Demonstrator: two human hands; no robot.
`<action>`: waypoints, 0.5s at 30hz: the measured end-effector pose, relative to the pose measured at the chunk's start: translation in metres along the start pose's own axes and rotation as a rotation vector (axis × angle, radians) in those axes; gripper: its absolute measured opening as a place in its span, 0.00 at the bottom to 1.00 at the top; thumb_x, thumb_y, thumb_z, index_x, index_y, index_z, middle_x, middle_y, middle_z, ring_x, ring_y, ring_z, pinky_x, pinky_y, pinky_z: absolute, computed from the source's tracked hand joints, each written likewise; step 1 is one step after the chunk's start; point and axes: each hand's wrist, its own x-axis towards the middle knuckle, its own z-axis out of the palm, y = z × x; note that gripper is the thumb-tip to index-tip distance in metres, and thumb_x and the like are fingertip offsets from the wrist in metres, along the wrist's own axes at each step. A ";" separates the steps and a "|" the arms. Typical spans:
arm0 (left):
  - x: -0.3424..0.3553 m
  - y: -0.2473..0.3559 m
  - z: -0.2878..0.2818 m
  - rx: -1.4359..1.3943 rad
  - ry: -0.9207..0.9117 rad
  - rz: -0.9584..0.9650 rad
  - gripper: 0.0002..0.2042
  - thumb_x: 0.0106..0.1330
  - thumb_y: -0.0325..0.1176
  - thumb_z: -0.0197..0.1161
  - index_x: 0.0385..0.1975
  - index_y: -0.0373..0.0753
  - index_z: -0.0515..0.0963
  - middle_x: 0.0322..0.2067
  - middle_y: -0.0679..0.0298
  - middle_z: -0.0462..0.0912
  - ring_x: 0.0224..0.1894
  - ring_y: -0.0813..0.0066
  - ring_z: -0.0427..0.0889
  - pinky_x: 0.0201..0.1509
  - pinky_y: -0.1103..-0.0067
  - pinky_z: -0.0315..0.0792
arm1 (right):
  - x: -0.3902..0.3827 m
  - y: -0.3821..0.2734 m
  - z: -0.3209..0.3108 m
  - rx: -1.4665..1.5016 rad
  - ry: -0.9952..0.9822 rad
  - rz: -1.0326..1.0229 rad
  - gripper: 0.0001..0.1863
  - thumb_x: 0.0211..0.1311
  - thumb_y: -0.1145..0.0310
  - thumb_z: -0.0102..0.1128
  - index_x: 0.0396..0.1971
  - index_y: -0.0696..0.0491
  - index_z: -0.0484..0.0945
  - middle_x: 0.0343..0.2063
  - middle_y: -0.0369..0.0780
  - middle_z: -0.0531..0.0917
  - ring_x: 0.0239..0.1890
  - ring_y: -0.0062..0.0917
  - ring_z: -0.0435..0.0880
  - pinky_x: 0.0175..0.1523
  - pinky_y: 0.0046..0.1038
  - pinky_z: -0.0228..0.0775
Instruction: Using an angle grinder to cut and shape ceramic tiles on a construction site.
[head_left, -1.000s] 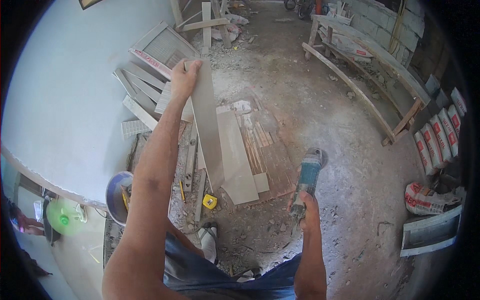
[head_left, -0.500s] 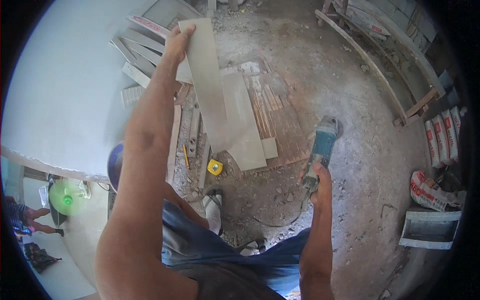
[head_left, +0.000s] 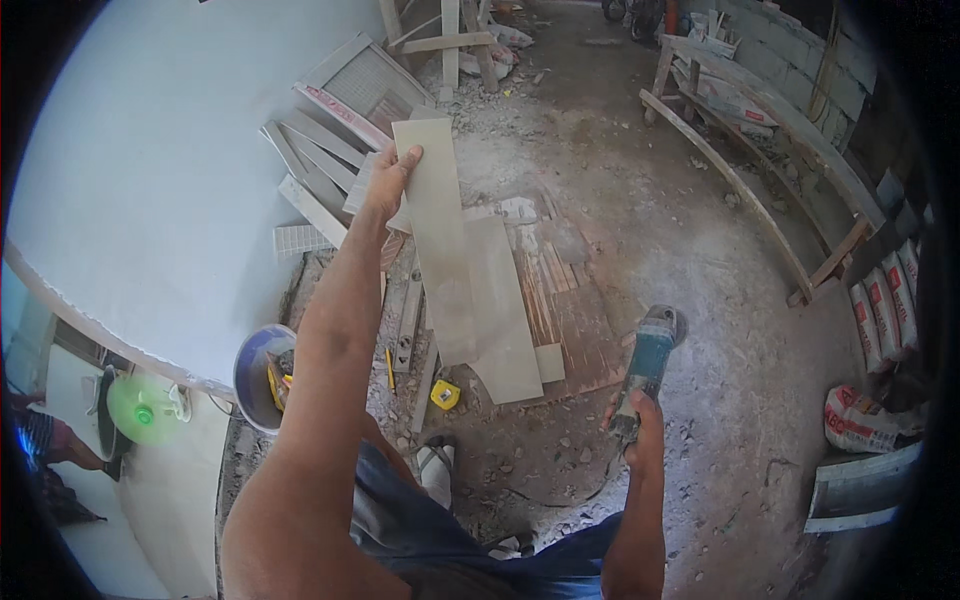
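Plank (head_left: 438, 240) and grinder (head_left: 648, 360) are both in hand in the head view, well apart from each other. The held plank looks whole: its visible edges run straight, and no cut shows on it. A second plank (head_left: 505, 310) lies on the plywood (head_left: 592, 345), its near left corner angled off, with a small square piece (head_left: 550, 363) just beside its near right edge. I would judge that some shaping has been done on that one, while the held plank seems unworked; how much is left, I cannot tell.

The left hand (head_left: 391, 182) grips the plank near its far end, at the left edge. The thumb lies on the upper face; the other fingers go behind and are mostly hidden, so the plank is pinched between them. Its near end overlaps the second plank; whether it touches is unclear.

The right hand (head_left: 640, 422) is clamped around the grinder's near end, fingers closed, disc (head_left: 681, 325) pointing away over the floor; whether it spins cannot be told. A tape measure (head_left: 445, 394), pencil (head_left: 390, 370) and level (head_left: 408, 322) lie near the planks.
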 end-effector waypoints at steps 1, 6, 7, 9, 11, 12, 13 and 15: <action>0.000 0.000 -0.003 -0.002 0.000 -0.007 0.22 0.72 0.40 0.64 0.60 0.36 0.72 0.51 0.61 0.82 0.51 0.73 0.80 0.57 0.73 0.74 | 0.002 0.000 0.000 -0.002 -0.004 0.004 0.21 0.60 0.60 0.65 0.46 0.57 0.72 0.32 0.42 0.82 0.27 0.29 0.84 0.30 0.32 0.82; -0.013 -0.003 0.015 0.085 0.052 0.001 0.19 0.71 0.37 0.65 0.56 0.35 0.75 0.45 0.63 0.85 0.45 0.75 0.83 0.50 0.75 0.77 | -0.002 -0.008 0.005 -0.010 0.036 -0.028 0.20 0.62 0.59 0.62 0.45 0.58 0.73 0.32 0.42 0.82 0.26 0.29 0.84 0.31 0.33 0.82; -0.014 -0.004 0.016 0.085 0.048 -0.001 0.19 0.71 0.37 0.65 0.56 0.35 0.75 0.45 0.63 0.85 0.45 0.75 0.83 0.50 0.75 0.77 | -0.003 -0.009 0.005 0.016 0.030 -0.015 0.20 0.61 0.61 0.63 0.47 0.57 0.72 0.32 0.42 0.82 0.27 0.28 0.84 0.30 0.32 0.82; -0.016 -0.010 0.017 0.079 0.026 -0.029 0.19 0.70 0.35 0.66 0.56 0.35 0.75 0.45 0.62 0.85 0.44 0.75 0.83 0.49 0.76 0.77 | -0.004 -0.008 0.002 0.014 0.030 -0.015 0.20 0.61 0.62 0.63 0.47 0.58 0.72 0.32 0.42 0.82 0.27 0.28 0.84 0.30 0.32 0.82; -0.022 -0.017 0.024 0.101 0.036 -0.069 0.19 0.69 0.34 0.67 0.56 0.34 0.75 0.45 0.62 0.85 0.45 0.75 0.83 0.50 0.76 0.77 | -0.004 -0.009 -0.002 0.011 0.036 -0.021 0.19 0.61 0.62 0.62 0.47 0.58 0.72 0.32 0.42 0.82 0.27 0.28 0.84 0.30 0.32 0.82; -0.025 -0.020 0.030 0.122 0.049 -0.111 0.19 0.68 0.33 0.67 0.56 0.34 0.75 0.45 0.61 0.85 0.45 0.74 0.83 0.51 0.75 0.77 | -0.006 -0.009 -0.005 0.016 0.033 -0.019 0.19 0.61 0.63 0.62 0.47 0.58 0.72 0.32 0.42 0.82 0.27 0.28 0.84 0.30 0.33 0.82; -0.027 -0.024 0.036 0.116 0.040 -0.108 0.19 0.68 0.33 0.67 0.56 0.34 0.75 0.45 0.61 0.85 0.45 0.74 0.83 0.51 0.75 0.77 | -0.007 -0.010 -0.008 0.020 0.029 -0.016 0.19 0.61 0.63 0.62 0.46 0.58 0.72 0.32 0.42 0.82 0.27 0.28 0.84 0.30 0.33 0.82; -0.031 -0.037 0.033 0.053 -0.010 -0.069 0.20 0.68 0.32 0.67 0.57 0.33 0.74 0.46 0.61 0.84 0.47 0.73 0.83 0.53 0.74 0.76 | -0.007 -0.008 -0.008 0.023 0.020 -0.019 0.18 0.61 0.63 0.62 0.46 0.58 0.72 0.32 0.42 0.82 0.27 0.28 0.84 0.30 0.33 0.82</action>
